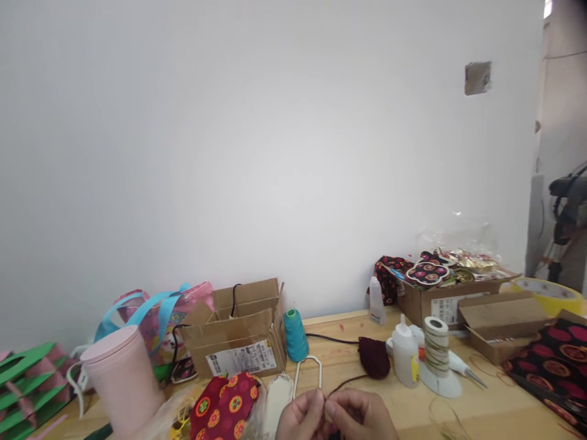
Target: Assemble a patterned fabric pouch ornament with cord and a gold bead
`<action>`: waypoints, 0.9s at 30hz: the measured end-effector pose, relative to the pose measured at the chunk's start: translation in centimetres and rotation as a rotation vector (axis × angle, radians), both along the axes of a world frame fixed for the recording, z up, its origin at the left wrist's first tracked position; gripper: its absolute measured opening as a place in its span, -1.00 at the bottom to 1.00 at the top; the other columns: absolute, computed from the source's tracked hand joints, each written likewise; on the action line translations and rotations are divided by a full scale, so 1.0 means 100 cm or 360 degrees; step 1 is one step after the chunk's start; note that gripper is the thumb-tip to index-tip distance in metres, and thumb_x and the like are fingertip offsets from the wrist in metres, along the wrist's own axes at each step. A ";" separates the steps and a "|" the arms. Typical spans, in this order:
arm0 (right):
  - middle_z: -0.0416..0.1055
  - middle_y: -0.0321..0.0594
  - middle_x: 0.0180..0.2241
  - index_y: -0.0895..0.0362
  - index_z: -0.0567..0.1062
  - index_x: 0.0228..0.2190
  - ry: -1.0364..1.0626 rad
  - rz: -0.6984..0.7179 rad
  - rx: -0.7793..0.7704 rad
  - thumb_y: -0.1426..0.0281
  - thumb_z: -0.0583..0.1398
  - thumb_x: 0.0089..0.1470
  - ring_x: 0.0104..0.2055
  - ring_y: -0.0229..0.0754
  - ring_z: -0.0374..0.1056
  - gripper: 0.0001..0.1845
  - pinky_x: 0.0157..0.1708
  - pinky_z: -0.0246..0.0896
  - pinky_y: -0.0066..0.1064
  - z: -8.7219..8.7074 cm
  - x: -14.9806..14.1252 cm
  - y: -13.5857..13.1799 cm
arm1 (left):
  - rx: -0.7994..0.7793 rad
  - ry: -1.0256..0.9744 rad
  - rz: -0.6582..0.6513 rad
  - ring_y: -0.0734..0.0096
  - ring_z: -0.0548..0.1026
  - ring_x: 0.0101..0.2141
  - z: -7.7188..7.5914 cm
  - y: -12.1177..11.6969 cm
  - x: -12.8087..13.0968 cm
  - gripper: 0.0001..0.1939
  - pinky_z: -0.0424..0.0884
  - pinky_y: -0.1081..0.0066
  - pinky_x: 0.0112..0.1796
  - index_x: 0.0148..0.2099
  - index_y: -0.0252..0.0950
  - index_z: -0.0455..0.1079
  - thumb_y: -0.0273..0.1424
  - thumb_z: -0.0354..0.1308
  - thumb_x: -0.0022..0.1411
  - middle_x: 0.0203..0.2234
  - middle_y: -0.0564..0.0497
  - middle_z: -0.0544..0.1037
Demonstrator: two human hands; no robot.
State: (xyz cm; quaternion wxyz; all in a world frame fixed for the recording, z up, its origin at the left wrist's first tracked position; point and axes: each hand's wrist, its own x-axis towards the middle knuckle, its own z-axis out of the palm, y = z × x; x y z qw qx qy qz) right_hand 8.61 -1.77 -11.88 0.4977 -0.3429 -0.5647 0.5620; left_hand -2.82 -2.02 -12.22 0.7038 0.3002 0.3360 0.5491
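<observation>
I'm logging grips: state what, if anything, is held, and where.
Left hand and right hand seem to pinch the dark cord; the exact spot is hidden.

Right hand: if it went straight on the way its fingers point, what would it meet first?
Most likely the left hand, directly ahead and very close. The dark cord runs in where they meet, so might come first; depth there is unclear.

White wall (pixel 275 153) fills most of frame, brightest mid-frame, w/ a sq. recess (pixel 477 78) upper rt. (rough edges, greyish-brown inside). Light-wood table (pixel 406 406) across bottom. Far rt.: 2nd wall (pixel 562 98), thin cable (pixel 566 56), bright patch (pixel 547 8) up top.
</observation>
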 end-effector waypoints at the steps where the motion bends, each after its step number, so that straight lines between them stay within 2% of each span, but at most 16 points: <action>1: 0.38 -0.22 -0.70 0.24 0.50 -0.65 0.0034 -0.0007 0.0011 0.08 0.17 -0.24 -0.62 -0.27 0.27 -0.57 -0.59 0.15 -0.49 0.002 0.000 0.000 | -0.0046 -0.0077 0.0020 0.63 0.28 -0.72 0.001 -0.001 -0.001 -0.78 0.21 0.58 -0.62 -0.55 -0.42 0.44 -0.34 0.30 -0.23 -0.79 0.10 0.35; 5: 0.34 -0.26 -0.72 0.22 0.46 -0.70 0.0082 -0.0097 0.0002 0.08 0.18 -0.25 -0.63 -0.29 0.22 -0.58 -0.61 0.11 -0.50 0.004 0.001 0.000 | -0.0136 -0.0243 0.0107 0.56 0.40 -0.60 0.004 -0.003 -0.007 -0.71 0.33 0.54 -0.47 -0.40 -0.43 0.47 -0.52 0.35 -0.32 -0.64 0.02 0.47; 9: 0.32 -0.28 -0.71 0.21 0.45 -0.67 0.0019 -0.0192 -0.0015 0.10 0.19 -0.26 -0.63 -0.29 0.20 -0.62 -0.60 0.11 -0.49 0.002 0.002 0.000 | -0.0157 -0.0247 0.0188 0.55 0.43 -0.58 0.003 -0.003 -0.011 -0.77 0.38 0.53 -0.41 -0.37 -0.45 0.46 -0.59 0.28 -0.21 -0.64 -0.02 0.49; 13: 0.29 -0.28 -0.74 0.22 0.43 -0.71 -0.0070 -0.0182 -0.0026 0.10 0.19 -0.29 -0.64 -0.30 0.17 -0.60 -0.59 0.10 -0.48 0.004 0.001 -0.002 | -0.0231 -0.0258 0.0299 0.58 0.43 -0.62 0.006 -0.004 -0.011 -0.84 0.41 0.53 -0.45 -0.42 -0.41 0.44 -0.67 0.22 -0.15 -0.66 0.02 0.49; 16: 0.30 -0.26 -0.73 0.23 0.42 -0.72 -0.0081 -0.0208 -0.0052 0.16 0.22 -0.32 -0.63 -0.30 0.18 -0.65 -0.59 0.09 -0.48 0.010 0.001 -0.005 | -0.0243 -0.0286 0.0261 0.61 0.41 -0.65 0.009 -0.004 -0.009 -0.87 0.41 0.56 -0.49 -0.50 -0.40 0.42 -0.68 0.24 -0.18 -0.68 0.05 0.47; 20: 0.26 -0.30 -0.75 0.23 0.41 -0.73 -0.0125 -0.0268 -0.0053 0.29 0.22 -0.31 -0.67 -0.34 0.11 -0.76 -0.65 0.01 -0.51 0.016 0.002 -0.007 | -0.0174 -0.0333 0.0140 0.61 0.41 -0.63 0.011 -0.006 -0.006 -0.83 0.41 0.55 -0.46 -0.50 -0.39 0.42 -0.58 0.31 -0.26 -0.65 0.07 0.48; 23: 0.26 -0.29 -0.71 0.22 0.40 -0.73 -0.0201 -0.0323 0.0130 0.41 0.17 -0.26 -0.64 -0.33 0.12 -0.85 -0.63 0.02 -0.50 0.017 0.003 -0.010 | -0.0169 -0.0315 0.0095 0.55 0.45 -0.56 0.011 -0.009 -0.005 -0.79 0.40 0.51 -0.41 -0.49 -0.39 0.43 -0.54 0.34 -0.30 -0.61 0.04 0.51; 27: 0.29 -0.27 -0.64 0.20 0.40 -0.73 -0.0218 -0.0341 0.0391 0.52 0.12 -0.25 -0.54 -0.30 0.16 -0.86 -0.54 0.08 -0.50 0.018 0.005 -0.012 | -0.0196 -0.0292 0.0065 0.52 0.47 -0.55 0.012 -0.012 -0.004 -0.78 0.39 0.51 -0.41 -0.46 -0.38 0.43 -0.53 0.33 -0.28 -0.61 0.04 0.52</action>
